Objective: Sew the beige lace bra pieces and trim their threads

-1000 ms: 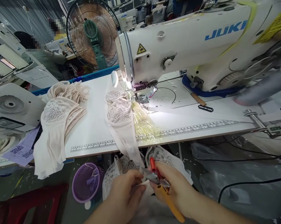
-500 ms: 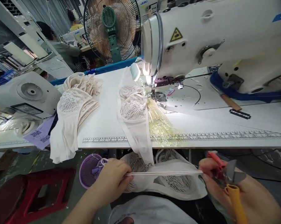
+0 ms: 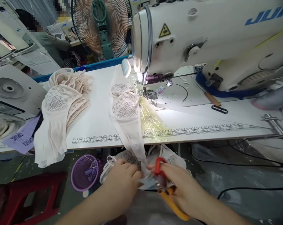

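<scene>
My left hand (image 3: 124,184) is closed on a white lace bra (image 3: 173,157) in my lap, below the table edge; what lies inside its fingers is hidden. My right hand (image 3: 183,184) grips scissors (image 3: 160,178) with one red and one orange handle. Their blades point left, close beside my left fingers, and are a little blurred. A second lace bra (image 3: 126,106) lies at the sewing machine's needle, its wing hanging over the table edge down to my hands. Yellowish clear film (image 3: 152,120) spreads next to it.
A sewing machine (image 3: 165,53) stands over the white table (image 3: 96,118). Stacked bra pieces (image 3: 59,106) lie left. A blade (image 3: 219,109) and a wooden-handled tool (image 3: 212,98) lie right. A purple basket (image 3: 73,176), a red stool (image 3: 35,193) and a fan (image 3: 101,31) surround the table.
My right hand has come left with the scissors, up to my left hand. The thin strap stretched between the hands is no longer visible. The camera view has turned rightward.
</scene>
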`<state>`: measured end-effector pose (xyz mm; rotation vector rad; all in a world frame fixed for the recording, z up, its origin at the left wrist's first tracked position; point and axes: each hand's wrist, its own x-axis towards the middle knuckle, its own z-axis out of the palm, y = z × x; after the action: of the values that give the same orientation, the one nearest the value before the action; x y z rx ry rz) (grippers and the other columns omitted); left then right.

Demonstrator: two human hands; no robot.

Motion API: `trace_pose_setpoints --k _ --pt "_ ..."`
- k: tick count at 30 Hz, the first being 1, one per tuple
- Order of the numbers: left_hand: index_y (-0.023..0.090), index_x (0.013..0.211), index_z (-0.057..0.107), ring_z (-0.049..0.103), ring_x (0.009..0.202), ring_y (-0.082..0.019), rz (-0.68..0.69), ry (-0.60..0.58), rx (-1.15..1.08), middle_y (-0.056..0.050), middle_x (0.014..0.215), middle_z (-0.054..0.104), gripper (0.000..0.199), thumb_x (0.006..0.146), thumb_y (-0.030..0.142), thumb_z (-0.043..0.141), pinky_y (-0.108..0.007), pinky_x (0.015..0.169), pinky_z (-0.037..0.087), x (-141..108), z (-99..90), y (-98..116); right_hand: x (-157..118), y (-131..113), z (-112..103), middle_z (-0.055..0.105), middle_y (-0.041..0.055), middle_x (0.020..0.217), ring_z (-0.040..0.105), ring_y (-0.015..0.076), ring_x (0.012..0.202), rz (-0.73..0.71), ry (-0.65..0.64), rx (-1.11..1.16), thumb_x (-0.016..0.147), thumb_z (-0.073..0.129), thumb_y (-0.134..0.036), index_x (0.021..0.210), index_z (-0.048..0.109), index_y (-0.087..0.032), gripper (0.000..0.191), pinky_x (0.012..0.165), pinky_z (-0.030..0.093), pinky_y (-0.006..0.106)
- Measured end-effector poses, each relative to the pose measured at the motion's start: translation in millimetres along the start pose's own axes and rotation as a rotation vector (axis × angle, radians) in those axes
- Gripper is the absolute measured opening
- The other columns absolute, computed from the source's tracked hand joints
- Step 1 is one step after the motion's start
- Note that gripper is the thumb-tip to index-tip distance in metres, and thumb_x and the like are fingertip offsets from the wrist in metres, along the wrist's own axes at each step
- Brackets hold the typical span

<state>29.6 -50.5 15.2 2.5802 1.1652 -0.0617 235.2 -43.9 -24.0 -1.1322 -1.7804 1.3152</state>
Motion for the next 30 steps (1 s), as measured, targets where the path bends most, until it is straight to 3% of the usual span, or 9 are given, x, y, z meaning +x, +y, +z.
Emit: trace_pose_setpoints --k 4,9,14,19,23,28,30 --pt "0.018 0.075 0.06 0.052 0.06 -0.017 -0.032 -0.006 0.031 -0.002 0.071 0.061 0.014 0.084 0.013 0.051 -0.033 0.063 0.036 -2.0 -1.0 2.1 11.8 -4.2 18.2 0.052 0.0002 0.063 0.047 0.0165 0.056 0.009 -0.202 -0.253 0.065 0.057 -0.015 0.062 0.038 -0.023 0.021 0.049 0.033 0.027" --pt "0.019 0.075 0.061 0.051 0.06 -0.018 -0.095 -0.024 0.032 -0.001 0.068 0.06 0.017 0.086 0.015 0.048 -0.034 0.065 0.036 -21.7 -10.3 -10.8 11.8 -8.1 11.4 0.047 -0.001 0.066 0.043 0.0144 0.058 0.076 -0.319 -0.238 0.069 0.056 -0.017 0.064 0.031 -0.024 0.026 0.051 0.032 0.025" --pt "0.018 0.08 0.058 0.054 0.067 -0.018 -0.119 0.026 -0.134 -0.002 0.072 0.06 0.022 0.09 0.015 0.039 -0.033 0.07 0.038 -55.3 -22.6 -36.6 9.3 -5.3 8.3 0.044 -0.0023 0.066 0.041 0.0135 0.058 0.149 -0.334 -0.202 0.063 0.054 -0.009 0.063 0.028 -0.024 0.03 0.052 0.032 0.024" --pt "0.021 0.088 0.057 0.054 0.079 -0.016 -0.211 0.131 -0.432 -0.001 0.08 0.059 0.016 0.093 0.018 0.042 -0.028 0.073 0.041 -75.1 -24.2 -51.6 4.9 4.2 11.8 0.044 -0.0021 0.069 0.041 0.014 0.061 0.182 -0.31 -0.125 0.069 0.056 -0.019 0.064 0.032 -0.023 0.025 0.053 0.032 0.024" --pt "0.019 0.081 0.058 0.054 0.077 -0.015 -0.232 0.248 -0.655 -0.003 0.081 0.056 0.015 0.091 0.021 0.047 -0.026 0.069 0.044 -70.0 -19.6 -50.8 -1.8 8.2 14.9 0.042 -0.0036 0.067 0.039 0.0131 0.06 0.261 -0.293 -0.046 0.071 0.054 -0.02 0.065 0.036 -0.022 0.019 0.052 0.03 0.023" --pt "0.018 0.081 0.056 0.058 0.089 -0.018 -0.171 0.356 -0.815 -0.007 0.09 0.062 0.009 0.087 0.019 0.05 -0.035 0.086 0.045 -47.6 -15.3 -39.5 -14.0 14.0 11.5 0.044 -0.0035 0.066 0.041 0.0135 0.059 0.376 -0.261 0.095 0.07 0.059 -0.03 0.065 0.043 -0.022 0.018 0.053 0.035 0.023" --pt "0.017 0.08 0.055 0.059 0.086 -0.017 -0.158 0.39 -0.84 -0.006 0.087 0.063 0.008 0.085 0.018 0.049 -0.034 0.084 0.046 -35.7 -13.4 -31.8 -19.3 20.1 8.5 0.047 -0.0028 0.064 0.044 0.0145 0.059 0.385 -0.267 0.099 0.068 0.062 -0.034 0.066 0.048 -0.022 0.019 0.053 0.037 0.024"
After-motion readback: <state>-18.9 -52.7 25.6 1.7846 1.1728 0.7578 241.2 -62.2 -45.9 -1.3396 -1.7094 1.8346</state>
